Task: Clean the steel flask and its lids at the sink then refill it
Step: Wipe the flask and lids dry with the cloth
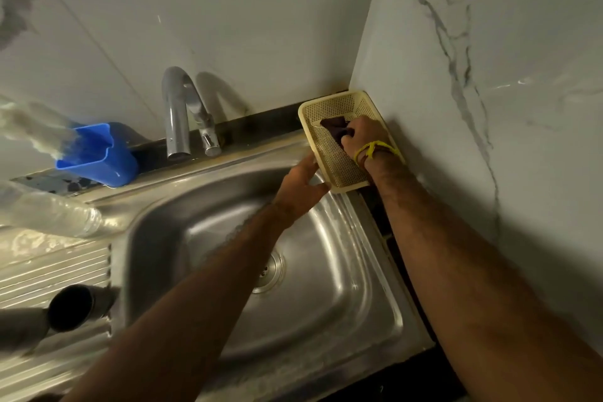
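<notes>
At the sink's (326, 271) far right corner, the right hand (360, 135) is pinching a dark scrubber (332, 127) inside the basket (329, 157). The left hand (301, 189) is steadying the basket's near edge, fingers relaxed. The flask (70, 307) is lying on the drainboard at near left.

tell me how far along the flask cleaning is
Barely started. The open flask lies on the drainboard beside the sink, and no water runs from the tap. In hand: the right hand grips a dark scrubber in the yellow basket, steadied by the left hand. Scrubbing, rinsing and refilling remain.
</notes>
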The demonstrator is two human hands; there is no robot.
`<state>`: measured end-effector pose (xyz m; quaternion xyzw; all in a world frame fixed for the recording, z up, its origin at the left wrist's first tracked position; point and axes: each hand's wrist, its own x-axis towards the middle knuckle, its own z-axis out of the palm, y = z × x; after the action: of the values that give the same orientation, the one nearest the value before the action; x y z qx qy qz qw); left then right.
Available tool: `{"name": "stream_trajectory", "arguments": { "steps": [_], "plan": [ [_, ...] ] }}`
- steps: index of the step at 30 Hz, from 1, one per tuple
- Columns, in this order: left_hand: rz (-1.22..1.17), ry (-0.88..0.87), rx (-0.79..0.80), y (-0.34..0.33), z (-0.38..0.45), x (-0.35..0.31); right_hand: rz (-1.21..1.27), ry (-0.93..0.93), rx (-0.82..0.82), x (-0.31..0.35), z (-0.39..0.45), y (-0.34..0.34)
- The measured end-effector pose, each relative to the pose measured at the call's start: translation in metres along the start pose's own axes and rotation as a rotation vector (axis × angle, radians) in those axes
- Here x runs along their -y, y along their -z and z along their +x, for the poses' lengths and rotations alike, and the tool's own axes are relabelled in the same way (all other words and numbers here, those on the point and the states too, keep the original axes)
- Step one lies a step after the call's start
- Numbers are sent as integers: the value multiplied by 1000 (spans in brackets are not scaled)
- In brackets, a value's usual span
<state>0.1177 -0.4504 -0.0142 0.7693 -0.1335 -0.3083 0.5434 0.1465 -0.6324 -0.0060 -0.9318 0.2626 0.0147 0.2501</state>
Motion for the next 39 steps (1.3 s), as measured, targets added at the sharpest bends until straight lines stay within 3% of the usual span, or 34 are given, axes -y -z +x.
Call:
{"name": "stream_trajectory", "arguments": {
  "steps": [4,6,8,10,13,15,19,23,27,29,33,36,39],
  "plan": [
    [128,35,-35,0,-3,-2,421,-218,-123,0,-7,20],
    [136,-82,-129,18,-70,-16,734,-207,-209,20,-73,54],
    [166,-116,-180,28,-75,-11,1205,-318,-110,20,-91,61],
    [173,-159,-223,40,-93,-3,1623,-347,100,13,-118,45],
    [236,-241,-318,59,-127,0,1944,-280,319,23,-157,25],
    [306,-285,-418,72,-163,13,1957,-235,413,43,-192,9],
    [393,-246,-662,98,-253,62,1686,-364,546,81,-257,-34],
    [296,-230,-1094,112,-325,102,1556,-396,624,108,-298,-68],
    [128,-156,-1457,143,-368,129,1460,-390,589,135,-324,-91],
    [69,-67,-1462,170,-377,148,1423,-377,578,149,-332,-100],
    [-98,82,-1200,219,-379,177,1347,-365,590,168,-347,-116],
    [-289,82,-1015,239,-375,184,1310,-373,572,175,-353,-124],
    [-285,64,-923,251,-369,194,1327,-385,532,177,-356,-126]
  ]
}}
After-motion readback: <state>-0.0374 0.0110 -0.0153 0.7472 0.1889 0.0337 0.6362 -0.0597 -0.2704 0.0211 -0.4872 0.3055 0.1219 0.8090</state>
